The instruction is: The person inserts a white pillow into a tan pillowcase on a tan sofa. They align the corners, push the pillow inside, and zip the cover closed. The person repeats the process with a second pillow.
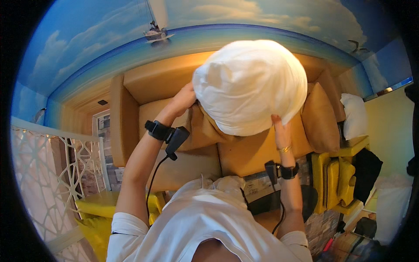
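A plump white cushion [250,86] with a creased fabric surface is held up between my two hands above the tan sofa [244,157]. My left hand [185,98] grips its left edge, the fingers partly hidden behind it. At the lower right edge, my right hand [281,129] has the thumb in front and the other fingers out of sight. Tan fabric [206,122], possibly a cushion cover, hangs below and left of the white cushion; whether it wraps around the cushion I cannot tell.
A tan cushion [320,118] leans at the sofa's right end, with a white pillow [354,116] beyond it. Yellow seats [334,180] stand at right, and yellow furniture [98,204] at left. A white lattice screen [68,163] borders the left side.
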Available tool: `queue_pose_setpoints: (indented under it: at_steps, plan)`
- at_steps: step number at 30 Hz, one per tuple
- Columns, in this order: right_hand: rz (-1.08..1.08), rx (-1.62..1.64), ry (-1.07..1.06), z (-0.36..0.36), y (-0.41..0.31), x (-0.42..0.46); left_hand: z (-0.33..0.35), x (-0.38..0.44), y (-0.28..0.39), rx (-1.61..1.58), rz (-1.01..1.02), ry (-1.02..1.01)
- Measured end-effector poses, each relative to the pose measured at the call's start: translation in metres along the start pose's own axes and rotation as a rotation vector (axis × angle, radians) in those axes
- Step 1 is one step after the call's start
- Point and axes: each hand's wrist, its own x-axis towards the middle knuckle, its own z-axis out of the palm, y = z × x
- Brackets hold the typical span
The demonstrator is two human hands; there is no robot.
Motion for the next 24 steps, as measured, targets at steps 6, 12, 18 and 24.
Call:
queue_pose_setpoints:
  at_steps: [6,12,18,24]
  plan:
    - [0.052,-0.27,-0.383,0.106,-0.046,0.036,-0.051,-0.058,-0.093,-0.247,0.047,0.335]
    - [-0.141,-0.286,-0.614,0.207,-0.013,0.014,-0.046,-0.1,-0.231,0.192,0.277,0.781]
    - [-0.211,-0.264,-0.655,0.215,-0.026,0.012,-0.03,-0.129,-0.245,1.296,0.261,0.967]
    - [-0.091,-0.361,-0.619,0.201,-0.034,0.022,0.011,-0.124,-0.226,0.851,0.481,0.356]
